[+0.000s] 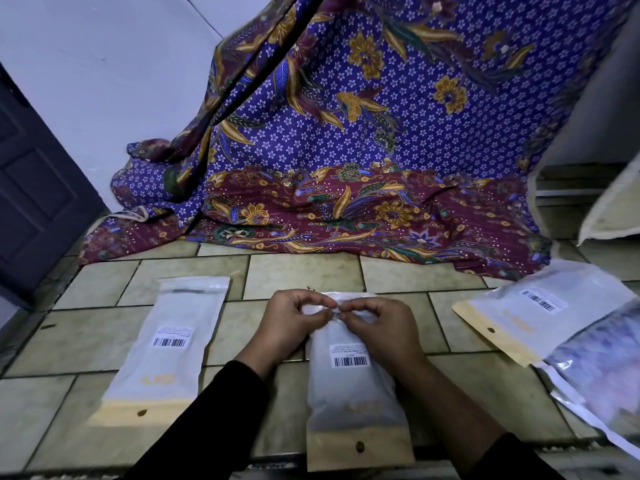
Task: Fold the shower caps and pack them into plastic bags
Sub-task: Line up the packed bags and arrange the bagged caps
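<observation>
A frosted plastic bag (349, 386) with a barcode label and a tan header lies on the tiled floor in front of me, something white inside it. My left hand (294, 320) and my right hand (372, 323) both pinch the bag's far flap between thumbs and fingertips. A second filled bag (166, 344) of the same kind lies flat to the left. At the right lies a third bag (533, 306), tilted. A patterned clear package (602, 368) overlaps it at the right edge.
A purple and maroon batik cloth (346, 168) hangs at the back and spreads onto the floor tiles (298, 271). A dark door (34, 188) stands at the left. A pale cushion (616, 209) leans at the right.
</observation>
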